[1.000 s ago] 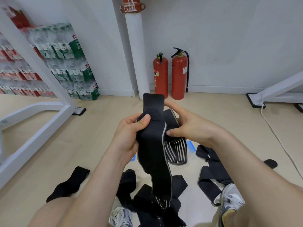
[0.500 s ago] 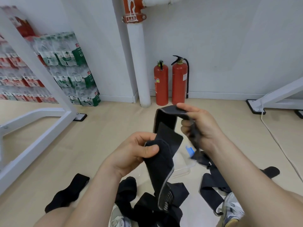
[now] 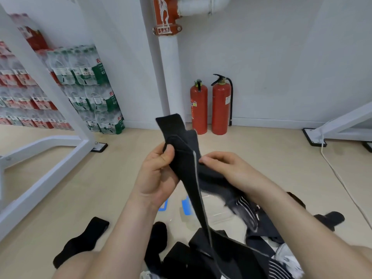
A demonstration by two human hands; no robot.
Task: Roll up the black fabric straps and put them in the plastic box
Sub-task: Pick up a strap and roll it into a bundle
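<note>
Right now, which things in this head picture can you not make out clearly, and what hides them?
- Plastic box: head view, mostly behind the held strap and the right forearm; its contents cannot be told.
- Striped strap end: head view, blurred by motion.
- Strap pile: head view, cut off by the bottom edge; no count possible.
- Fire extinguisher labels: head view, too small to read.

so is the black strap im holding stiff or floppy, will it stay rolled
Probably floppy: the black strap hangs limp below the left hand. Likely light, since the right hand just pinches its edge. Its folded layers gape at the top, so a roll may loosen unless kept pinched.
</note>
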